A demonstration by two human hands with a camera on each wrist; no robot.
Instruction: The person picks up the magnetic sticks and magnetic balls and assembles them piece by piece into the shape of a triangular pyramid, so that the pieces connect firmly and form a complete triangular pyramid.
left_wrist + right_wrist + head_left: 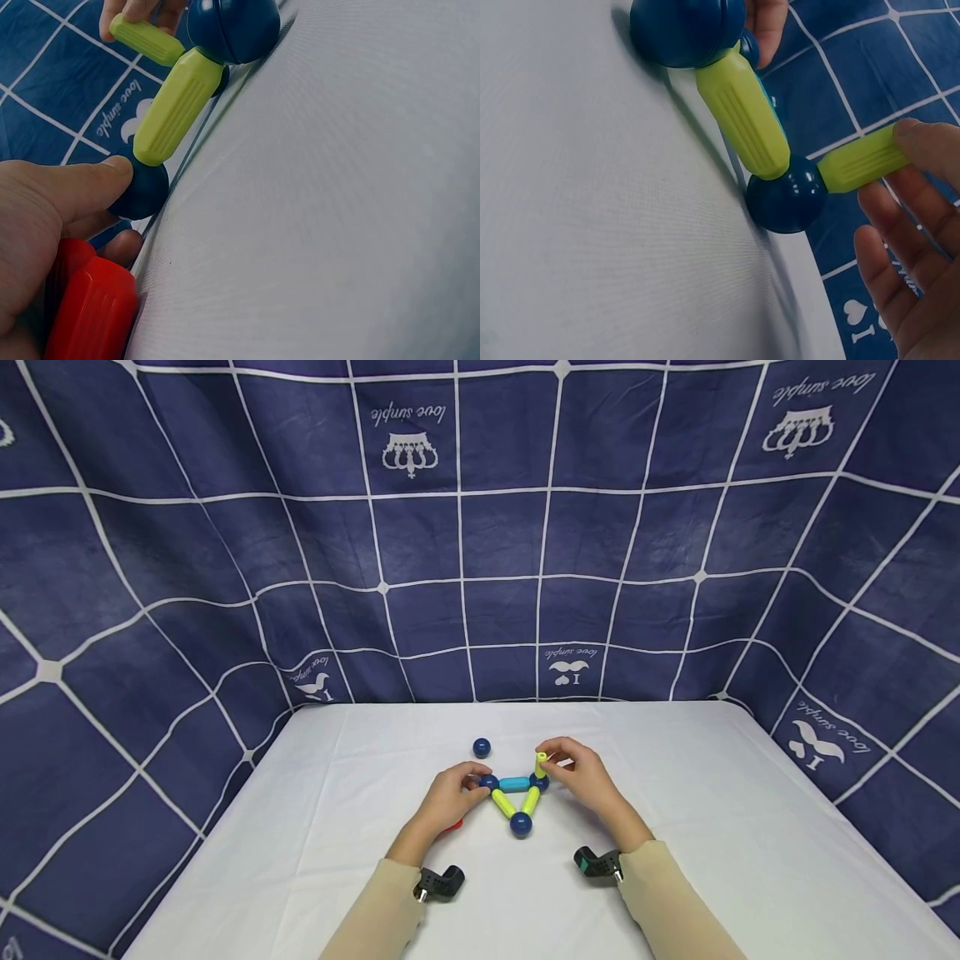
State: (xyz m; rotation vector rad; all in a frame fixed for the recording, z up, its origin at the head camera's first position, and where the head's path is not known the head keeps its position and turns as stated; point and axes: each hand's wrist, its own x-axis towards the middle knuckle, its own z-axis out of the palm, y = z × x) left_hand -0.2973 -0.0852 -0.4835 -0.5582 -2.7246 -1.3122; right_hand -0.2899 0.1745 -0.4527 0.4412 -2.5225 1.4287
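A flat triangle of magnetic building rods and balls lies on the white table. Its sides are a light blue rod [514, 784] at the back and two yellow-green rods [503, 803], which meet at the front blue ball [521, 824]. My left hand [448, 797] pinches the back-left blue ball [144, 192] between thumb and fingers. My right hand [587, 778] holds the top of another yellow-green rod [862, 159]. That rod stands upright with its lower end on the back-right blue ball [788, 195].
Behind the triangle rests a loose blue ball [482, 747]. Red rods [94, 311] lie by my left hand, mostly hidden under it in the head view. A dark blue checked curtain [502, 543] hangs around the table [360, 760].
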